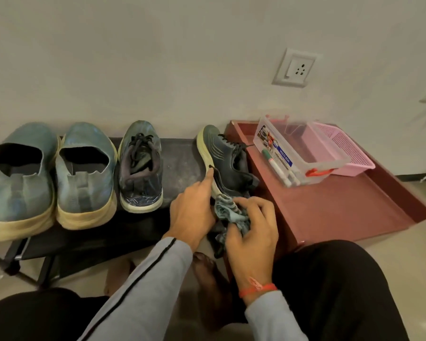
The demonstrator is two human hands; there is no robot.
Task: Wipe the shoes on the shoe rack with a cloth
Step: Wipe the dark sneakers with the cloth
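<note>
1. Currently, in the head view, the left hand (191, 210) is gripping the tilted dark shoe (228, 163) on the shoe rack (180, 158), exposing its sole edge.
2. The right hand (252, 232) is clutching the bunched cloth (231, 212) against the heel.

Head camera looks steeply down, close over the shoe rack (182, 158) against the wall

The tilted shoe's (228, 163) heel is hidden behind the cloth (231, 215) and both hands; the shoe rack's (182, 161) left end is cut off.
</note>
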